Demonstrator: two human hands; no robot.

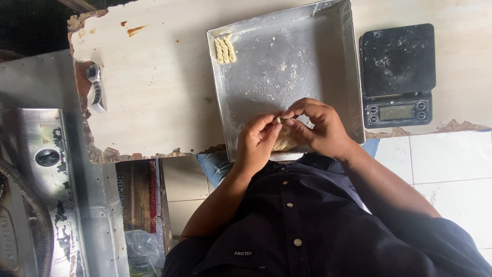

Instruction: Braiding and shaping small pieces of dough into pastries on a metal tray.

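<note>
My left hand (259, 141) and my right hand (316, 126) meet over the near edge of a square metal baking tray (335, 77). Both pinch a small piece of pale dough (285, 139) between their fingertips; most of it is hidden under the fingers. Two or three twisted dough sticks (225, 49) lie side by side in the tray's far left corner. Flour and crumbs dust the tray's floor.
A black digital kitchen scale (397, 74) sits right of the tray on the worn pale table (154, 77). A wristwatch (95, 87) lies near the table's chipped left edge. A metal appliance with a hose (36, 179) stands at the left. White floor tiles lie below.
</note>
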